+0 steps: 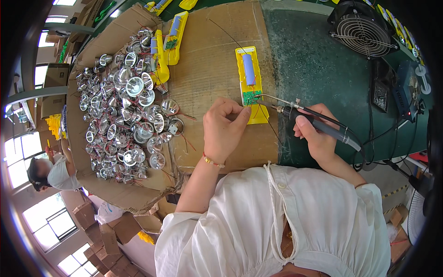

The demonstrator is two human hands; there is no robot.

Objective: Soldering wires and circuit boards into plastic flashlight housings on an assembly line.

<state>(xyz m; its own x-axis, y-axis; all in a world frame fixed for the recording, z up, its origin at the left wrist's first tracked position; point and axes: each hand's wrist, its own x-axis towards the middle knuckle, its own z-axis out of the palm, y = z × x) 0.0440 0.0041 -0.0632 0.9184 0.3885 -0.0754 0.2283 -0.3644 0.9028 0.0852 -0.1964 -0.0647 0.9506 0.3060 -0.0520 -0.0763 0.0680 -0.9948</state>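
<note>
Yellow flashlight half-shell (249, 83) flat on cardboard sheet (207, 60), open side up; blue cylindrical battery (248, 69) inside, green circuit board (250, 97) below it. Soldering iron (318, 123) tip at board, possibly touching; thin wire (255, 112) alongside.

Head-worn fisheye, steeply downward, close.

Wearing: loose white blouse (277, 221), gathered sleeves, white drawstring hanging at neckline | left wrist: thin bracelet (213, 161), red and gold beads | forearms showing bare below sleeves | hands: ungloved, no rings showing
</note>
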